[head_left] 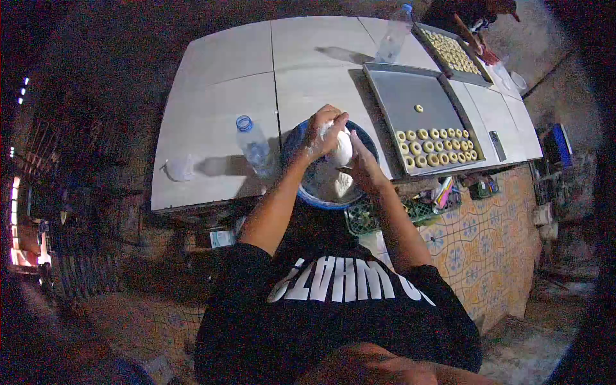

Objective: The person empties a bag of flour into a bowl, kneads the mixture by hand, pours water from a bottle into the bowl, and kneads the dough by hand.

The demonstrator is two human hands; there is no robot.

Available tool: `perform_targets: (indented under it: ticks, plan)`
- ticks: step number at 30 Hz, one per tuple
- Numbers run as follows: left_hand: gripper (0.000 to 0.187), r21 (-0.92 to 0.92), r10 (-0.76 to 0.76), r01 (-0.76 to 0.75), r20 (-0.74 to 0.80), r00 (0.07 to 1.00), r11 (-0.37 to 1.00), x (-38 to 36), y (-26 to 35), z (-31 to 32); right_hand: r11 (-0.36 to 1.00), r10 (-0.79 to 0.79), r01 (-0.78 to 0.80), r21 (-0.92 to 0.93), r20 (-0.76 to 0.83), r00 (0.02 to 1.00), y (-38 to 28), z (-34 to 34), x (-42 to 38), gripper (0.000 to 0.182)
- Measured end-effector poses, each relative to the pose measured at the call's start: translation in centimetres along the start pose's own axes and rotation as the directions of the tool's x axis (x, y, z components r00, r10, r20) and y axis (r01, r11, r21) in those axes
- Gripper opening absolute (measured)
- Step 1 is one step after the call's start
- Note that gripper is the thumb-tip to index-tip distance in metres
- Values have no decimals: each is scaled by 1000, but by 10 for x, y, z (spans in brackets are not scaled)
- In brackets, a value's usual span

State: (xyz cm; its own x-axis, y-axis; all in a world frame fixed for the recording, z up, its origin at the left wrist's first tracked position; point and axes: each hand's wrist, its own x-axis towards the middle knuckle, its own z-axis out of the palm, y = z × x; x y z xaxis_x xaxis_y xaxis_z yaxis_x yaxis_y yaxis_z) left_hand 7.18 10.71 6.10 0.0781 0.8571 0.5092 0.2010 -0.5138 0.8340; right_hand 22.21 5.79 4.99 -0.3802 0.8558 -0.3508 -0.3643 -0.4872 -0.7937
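Observation:
Over a blue-rimmed basin (321,206) at the table's front edge, both of my hands are on a smooth white lump (341,149), which looks like dough. My left hand (321,133) curls over its upper left side, with white residue on the skin. My right hand (364,160) wraps its right side, the thumb pointing up. Beneath the hands a pale mass (343,183) shows inside the basin; its far side is hidden by my hands.
An open plastic bottle (253,144) and a crumpled white item (179,168) stand left. A metal tray (410,96) with rings (436,146), a phone (497,145), another bottle (394,35) and a second tray (484,78) lie right. Another person's hand (477,45) is beyond.

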Motion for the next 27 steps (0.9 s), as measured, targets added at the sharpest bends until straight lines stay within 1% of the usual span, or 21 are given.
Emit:
perform_targets:
  ticks: [1,2,4,7,10,11,14,15,16,18,19,22,23,26,27]
  plan:
    - [27,-77,-55,55,0,998,996,-1,-2,3,997,0,-1,71,15,1000,-7,14,-12,51]
    - [30,-170,-84,101,103,991,980,-2,-4,2,990,1,-5,142,29,1000,-10,21,-18,51]
    - [28,-117,-105,138,248,963,984,1,-3,1,974,22,-55,220,152,988,-2,6,-12,49]
    - [25,-45,-89,114,372,924,992,4,8,1,974,-5,-35,226,173,985,2,-4,-8,47]
    - [26,54,-76,63,294,953,997,1,31,-12,991,-8,11,134,-23,1000,-13,16,-30,45]
    - [26,-40,-85,99,268,960,994,2,9,-10,999,-20,17,-32,-98,995,-20,21,-40,46]
    - [27,-68,-195,213,202,960,975,4,24,-25,972,-234,232,-31,-39,972,-16,19,-42,49]
    - [28,-87,-252,273,198,947,958,4,41,-33,974,-208,201,-109,-54,977,-19,10,-44,49]
    - [29,4,-304,310,219,927,951,5,44,-35,969,-182,166,-185,-69,981,-22,2,-47,49]
    - [31,190,-410,371,245,879,909,6,49,-37,945,-268,241,-223,-100,958,-17,-3,-47,46]
    - [29,196,-450,411,247,858,890,5,61,-37,963,-267,266,-46,-12,964,-15,-1,-44,46]
    - [28,146,-344,321,171,923,936,1,57,-31,951,-310,309,-20,-17,951,-22,13,-54,49]
    - [25,122,-350,335,145,925,934,0,55,-29,951,-308,307,-34,-33,951,-21,12,-54,48]
    - [21,-4,-411,415,134,902,910,0,54,-25,951,-304,298,-81,-75,950,-17,10,-49,48]
    - [23,-71,-426,445,189,885,893,0,57,-26,953,-297,291,-83,-59,953,-25,19,-59,48]
